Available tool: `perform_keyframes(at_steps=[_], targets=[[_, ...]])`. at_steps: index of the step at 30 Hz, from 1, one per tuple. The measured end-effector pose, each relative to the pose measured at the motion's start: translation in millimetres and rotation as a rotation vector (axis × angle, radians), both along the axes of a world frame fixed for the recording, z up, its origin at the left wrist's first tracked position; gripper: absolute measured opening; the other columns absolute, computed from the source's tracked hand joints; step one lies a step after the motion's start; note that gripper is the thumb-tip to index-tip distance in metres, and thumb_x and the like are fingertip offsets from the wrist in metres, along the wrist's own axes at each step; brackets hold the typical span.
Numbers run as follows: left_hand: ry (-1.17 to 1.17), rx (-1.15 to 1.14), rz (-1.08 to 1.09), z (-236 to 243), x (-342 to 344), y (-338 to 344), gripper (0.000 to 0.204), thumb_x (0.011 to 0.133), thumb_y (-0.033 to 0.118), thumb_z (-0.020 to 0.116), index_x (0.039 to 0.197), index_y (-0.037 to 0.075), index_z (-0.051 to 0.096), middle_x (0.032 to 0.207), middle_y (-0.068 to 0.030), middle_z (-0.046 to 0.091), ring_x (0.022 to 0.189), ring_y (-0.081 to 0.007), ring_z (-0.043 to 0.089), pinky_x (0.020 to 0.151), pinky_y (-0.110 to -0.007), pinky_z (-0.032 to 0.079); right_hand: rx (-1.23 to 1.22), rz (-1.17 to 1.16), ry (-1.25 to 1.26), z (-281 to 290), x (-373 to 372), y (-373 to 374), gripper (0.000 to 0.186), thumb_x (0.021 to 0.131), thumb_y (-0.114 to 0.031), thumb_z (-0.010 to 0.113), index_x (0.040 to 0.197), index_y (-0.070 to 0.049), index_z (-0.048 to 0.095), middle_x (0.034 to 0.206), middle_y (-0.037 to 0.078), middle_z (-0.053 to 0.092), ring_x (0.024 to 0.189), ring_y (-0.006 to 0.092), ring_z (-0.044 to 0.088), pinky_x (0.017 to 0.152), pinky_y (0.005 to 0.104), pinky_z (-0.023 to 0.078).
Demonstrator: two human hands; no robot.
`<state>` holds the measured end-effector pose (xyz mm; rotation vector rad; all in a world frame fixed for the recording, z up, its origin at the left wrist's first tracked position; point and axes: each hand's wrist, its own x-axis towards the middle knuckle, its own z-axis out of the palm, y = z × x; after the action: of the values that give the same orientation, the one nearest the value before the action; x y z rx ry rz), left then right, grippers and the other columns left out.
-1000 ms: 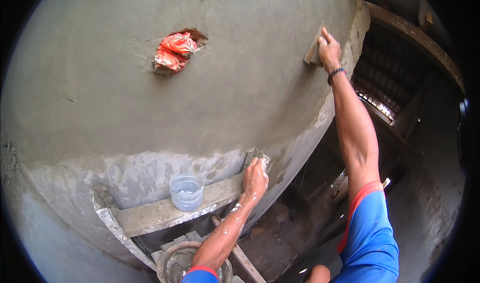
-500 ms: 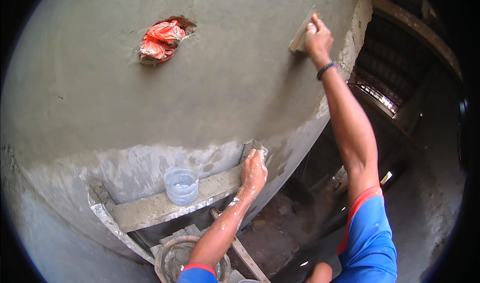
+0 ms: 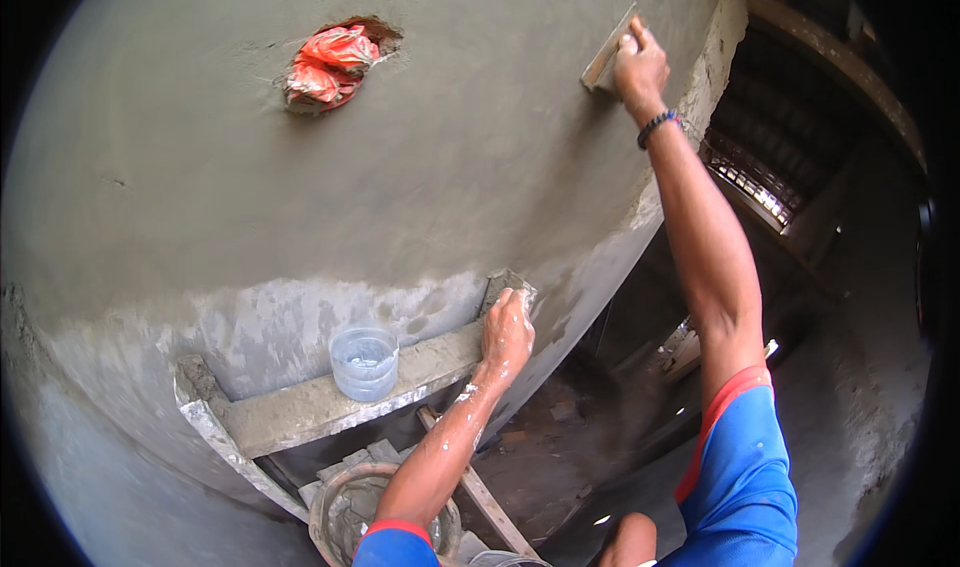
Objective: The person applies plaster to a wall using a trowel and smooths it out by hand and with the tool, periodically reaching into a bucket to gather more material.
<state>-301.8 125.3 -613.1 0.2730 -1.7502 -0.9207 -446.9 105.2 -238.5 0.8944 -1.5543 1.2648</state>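
Note:
My right hand [image 3: 641, 65] is closed around a plastering trowel [image 3: 606, 51], high on the right side of the grey plastered wall [image 3: 450, 167]. The trowel's thin blade shows nearly edge-on and lies at or very near the surface; which one I cannot tell. Lower down, my left hand [image 3: 508, 332], spotted with pale plaster, grips the top of the right rail of a mortar-crusted wooden ladder [image 3: 300, 407]. On the ladder's flat top crosspiece, left of that hand, stands a clear plastic tub [image 3: 364, 367] made like a cut-off bottle.
Crumpled red-orange plastic [image 3: 330, 67] fills a hole in the wall. A round bucket [image 3: 330, 512] of mortar sits below the ladder top, partly hidden by my left forearm. Past the wall's rough right edge [image 3: 715, 67] it drops to a dark, cluttered floor [image 3: 540, 457].
The trowel has turned so its blade looks narrower, and my right hand has shifted slightly. My left hand keeps its hold on the ladder rail. The whole view has moved a little.

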Motion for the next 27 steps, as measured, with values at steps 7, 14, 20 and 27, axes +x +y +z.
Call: perform_keyframes(at_steps=[7, 14, 20, 27], targets=[[-0.013, -0.004, -0.003, 2, 0, 2, 0.012, 0.087, -0.004, 0.054, 0.097, -0.002, 0.061, 0.098, -0.0226, 0.062, 0.090, -0.0471, 0.061, 0.075, -0.053, 0.049, 0.117, 0.003, 0.630, 46, 93, -9, 0.034, 0.095, -0.012, 0.055, 0.127, -0.010, 0.067, 0.123, 0.021, 0.066, 0.116, 0.0353, 0.063, 0.099, 0.0416, 0.049], [-0.045, -0.010, 0.022, 1, 1, 1, 0.012, 0.089, 0.000, 0.055, 0.099, 0.001, 0.062, 0.100, -0.0193, 0.063, 0.089, -0.0454, 0.062, 0.075, -0.053, 0.049, -0.015, -0.037, 0.289, 30, -48, 10, 0.037, 0.094, -0.020, 0.059, 0.129, -0.012, 0.066, 0.125, 0.017, 0.067, 0.118, 0.0317, 0.063, 0.102, 0.0378, 0.048], [-0.059, 0.053, 0.029, 4, -2, 9, 0.018, 0.085, -0.002, 0.057, 0.101, 0.000, 0.065, 0.097, -0.0201, 0.064, 0.090, -0.0454, 0.063, 0.078, -0.050, 0.050, -0.034, 0.062, -0.079, -164, -118, 32, 0.044, 0.095, -0.014, 0.058, 0.137, -0.004, 0.059, 0.136, 0.016, 0.062, 0.127, 0.0300, 0.059, 0.110, 0.0370, 0.043], [-0.049, 0.014, 0.119, -4, -6, -2, 0.022, 0.086, -0.002, 0.056, 0.106, 0.001, 0.066, 0.102, -0.0210, 0.065, 0.093, -0.0443, 0.064, 0.079, -0.050, 0.050, 0.301, 0.192, 0.483, -221, 81, -1, 0.054, 0.085, -0.007, 0.066, 0.136, -0.025, 0.062, 0.086, 0.013, 0.060, 0.086, 0.0320, 0.059, 0.075, 0.0425, 0.050]])
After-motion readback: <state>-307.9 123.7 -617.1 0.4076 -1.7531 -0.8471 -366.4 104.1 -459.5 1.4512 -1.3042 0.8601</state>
